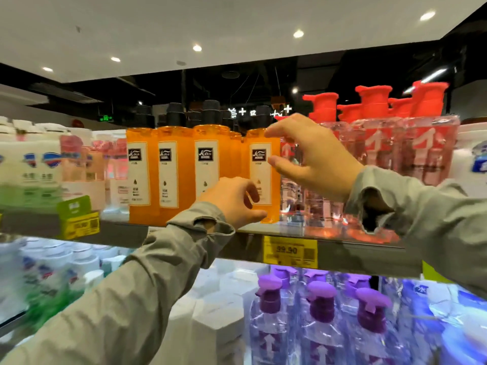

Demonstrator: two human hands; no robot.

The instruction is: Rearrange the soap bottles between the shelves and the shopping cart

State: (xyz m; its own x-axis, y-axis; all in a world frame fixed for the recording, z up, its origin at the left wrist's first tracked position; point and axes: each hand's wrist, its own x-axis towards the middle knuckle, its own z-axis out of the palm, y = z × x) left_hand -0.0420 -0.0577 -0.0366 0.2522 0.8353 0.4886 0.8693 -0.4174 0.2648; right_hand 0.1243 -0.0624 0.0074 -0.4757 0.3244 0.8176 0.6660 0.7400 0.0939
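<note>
The orange soap bottle [263, 177], amber with a black cap and a white label, stands on the upper shelf [342, 248], between three matching bottles [168, 167] on its left and clear red-pump bottles [382, 143] on its right. The left hand [232, 198] pinches its base. The right hand [311, 159] is loosely spread, fingertips touching its upper edge.

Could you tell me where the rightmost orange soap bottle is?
The rightmost orange soap bottle stands centrally on the upper shelf, left of the red-capped bottles, left hand at its base, right hand by its top.

Yellow price tag [290, 255], ceiling lights [197, 48]
</note>
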